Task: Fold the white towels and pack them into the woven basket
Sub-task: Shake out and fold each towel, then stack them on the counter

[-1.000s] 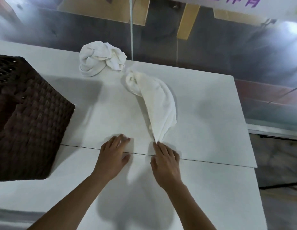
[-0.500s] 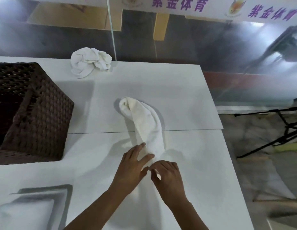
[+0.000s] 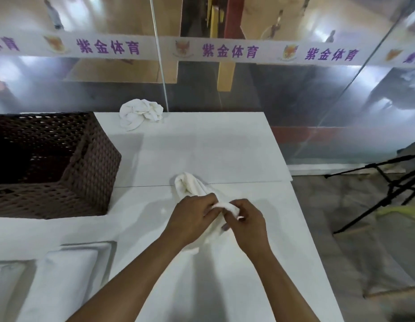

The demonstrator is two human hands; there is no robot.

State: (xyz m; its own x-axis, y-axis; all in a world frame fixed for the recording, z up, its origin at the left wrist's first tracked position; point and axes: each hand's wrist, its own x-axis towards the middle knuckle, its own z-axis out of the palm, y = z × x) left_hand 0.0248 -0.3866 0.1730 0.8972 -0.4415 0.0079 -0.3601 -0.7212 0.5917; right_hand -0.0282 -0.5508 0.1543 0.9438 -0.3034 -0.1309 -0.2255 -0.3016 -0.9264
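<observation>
Head view: at frame centre, left hand (image 3: 194, 216) and right hand (image 3: 247, 220) both pinch the bunched towel (image 3: 190, 185) on the white table (image 3: 225, 154). Second towel (image 3: 140, 113) lies crumpled at upper centre; woven basket (image 3: 92, 159) at left. Cloth looks soft, light, limp (best taken by the corners).

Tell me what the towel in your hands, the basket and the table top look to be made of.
Towel: soft white cloth, likely cotton terry; it bunches and folds limply where the left hand and right hand grip it. Basket: dark brown woven strands, rattan or a plastic imitation; open lattice shows. Table: smooth matte white panels, probably laminate, with a thin seam between them.
</observation>
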